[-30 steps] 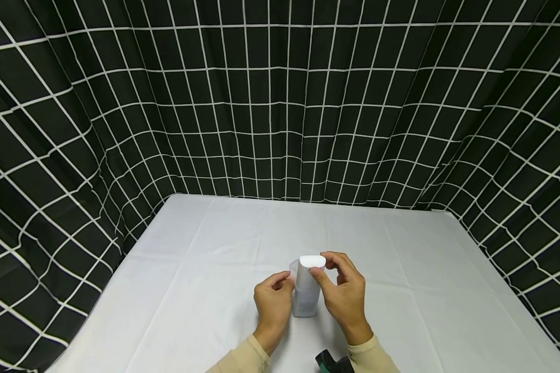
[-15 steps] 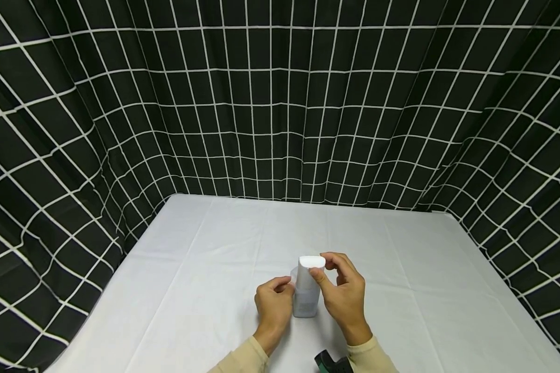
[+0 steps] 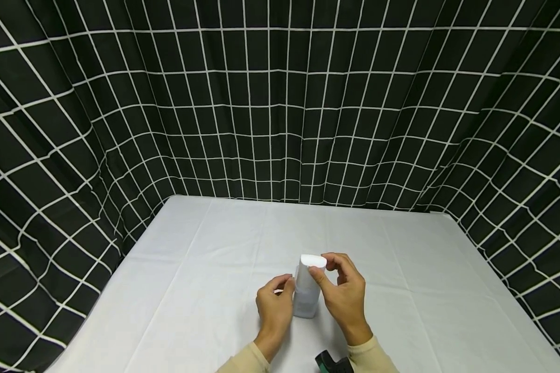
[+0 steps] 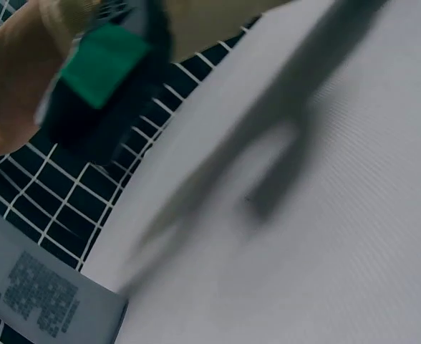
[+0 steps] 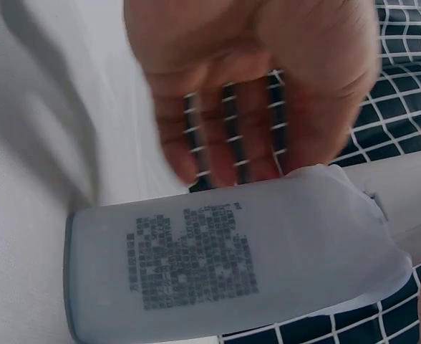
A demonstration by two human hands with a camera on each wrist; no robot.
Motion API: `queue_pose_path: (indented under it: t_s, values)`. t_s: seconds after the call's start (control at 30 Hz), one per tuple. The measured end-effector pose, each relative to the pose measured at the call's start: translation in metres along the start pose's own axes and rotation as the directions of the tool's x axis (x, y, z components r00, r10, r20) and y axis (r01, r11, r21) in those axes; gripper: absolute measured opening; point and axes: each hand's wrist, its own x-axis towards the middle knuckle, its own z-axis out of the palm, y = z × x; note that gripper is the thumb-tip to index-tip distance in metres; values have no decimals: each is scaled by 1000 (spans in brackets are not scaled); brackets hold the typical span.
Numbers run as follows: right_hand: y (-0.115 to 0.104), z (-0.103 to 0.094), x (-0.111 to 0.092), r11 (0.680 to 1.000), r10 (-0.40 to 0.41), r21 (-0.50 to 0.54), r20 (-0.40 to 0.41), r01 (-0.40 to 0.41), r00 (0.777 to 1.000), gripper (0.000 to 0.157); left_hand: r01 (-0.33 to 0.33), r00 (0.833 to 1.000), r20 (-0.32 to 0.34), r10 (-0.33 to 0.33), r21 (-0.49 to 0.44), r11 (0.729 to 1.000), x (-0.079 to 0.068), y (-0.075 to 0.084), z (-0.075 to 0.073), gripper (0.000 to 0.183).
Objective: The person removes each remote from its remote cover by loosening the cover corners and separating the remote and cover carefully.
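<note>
While the white oval-topped container stands nearly upright at the near middle of the surface, its lower part inside a frosted, printed sleeve, steady it from above. The right hand grasps the container's top between thumb and fingers; hold there lightly, without twisting. The left hand appears to pinch the sleeve's soft rim at the container's left; fingertip contact is partly hidden. Handle the rim evenly, in small movements around the container, as thin film would probably crease or tear if dragged from one side. Apply force along the container's length, since so tall and narrow a form could tip. Guard against snagging the film on the black-and-green wrist device beside the right cuff.
</note>
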Motion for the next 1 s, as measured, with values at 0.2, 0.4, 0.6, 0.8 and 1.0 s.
queue_pose_path:
  t_s: [0.2,0.4,0.6,0.8,1.0]
  values:
    - [17,-2,-7,1000,19,0,-13,-19,1000,38,-442,897,0,442,19,897,-7,6,5,27]
    - [14,-2,-7,998,42,39,-17,-42,999,36,-574,815,-5,580,130,808,-10,7,11,48]
    - [6,-1,-4,996,-11,84,-5,12,1000,32,-543,828,-38,560,195,817,-9,9,17,51]
    - [25,-7,-9,978,-75,196,39,66,996,27,-532,840,-8,542,179,828,-8,9,16,47]
    - [30,-16,-10,945,-56,328,149,4,987,19,-549,836,95,541,149,822,-10,5,13,48]
